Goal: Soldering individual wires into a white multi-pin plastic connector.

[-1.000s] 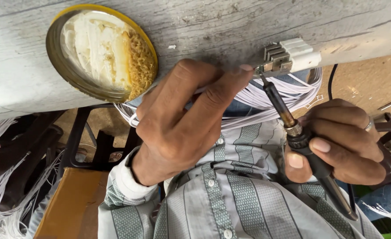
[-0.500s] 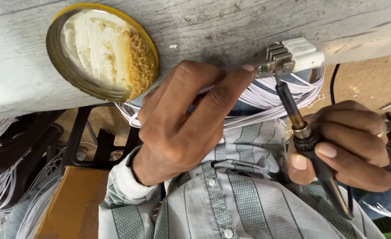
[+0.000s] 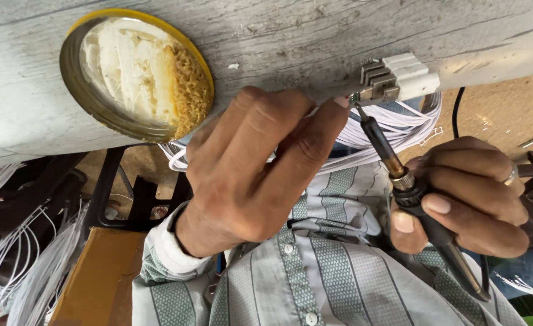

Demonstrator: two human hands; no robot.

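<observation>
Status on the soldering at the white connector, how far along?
Done: the white connector sits at the bench edge, with white wires looped under it. Finished joints cannot be made out.
In hand: the left hand reaches its fingertips to the connector; the right hand holds the soldering iron, tip at the connector's metal end.
Left: probably more; loose wire bundles lie at lower left.

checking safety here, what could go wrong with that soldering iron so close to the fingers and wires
1. The left hand has fingertips right beside the soldering iron tip at the connector; a slip could burn them.
2. White wires loop just behind the iron's shaft, so their insulation may scorch.
</observation>
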